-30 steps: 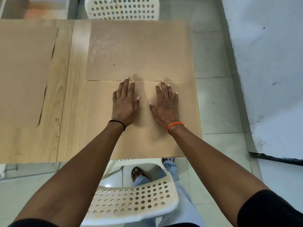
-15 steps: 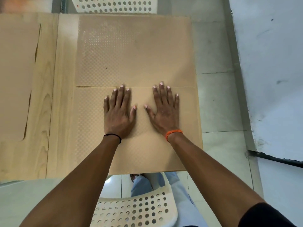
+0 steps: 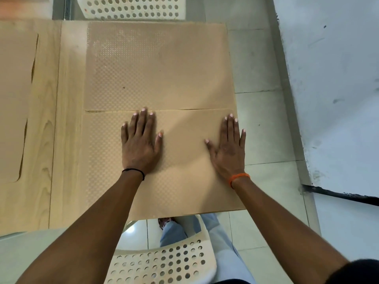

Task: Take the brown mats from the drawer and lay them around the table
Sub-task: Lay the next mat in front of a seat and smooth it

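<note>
Your left hand (image 3: 139,146) lies flat on the near brown mat (image 3: 180,181), fingers straight and close together, the middle fingertip reaching the mat's far edge. The grip is open, palm down, holding nothing. A black band (image 3: 134,172) circles that wrist.

Your right hand (image 3: 228,148) lies flat on the same mat near its right edge, fingers straight, thumb spread to the left, the little finger out over the mat's right edge. This grip is open too and holds nothing. An orange band (image 3: 239,178) sits on that wrist. The two hands are well apart on the mat.

The near mat rests on the light wooden surface (image 3: 61,140), its near edge at the surface's near edge. Just beyond it lies a second brown mat (image 3: 158,66); the two meet along a straight seam, with a thin gap showing at the left end. A third brown mat (image 3: 14,99) lies on the surface at the far left, partly out of frame.

A white perforated chair (image 3: 162,263) stands near you below the surface's near edge, and another perforated chair (image 3: 131,7) stands at the far side. Tiled floor (image 3: 264,130) and a white wall (image 3: 332,89) are to the right.
</note>
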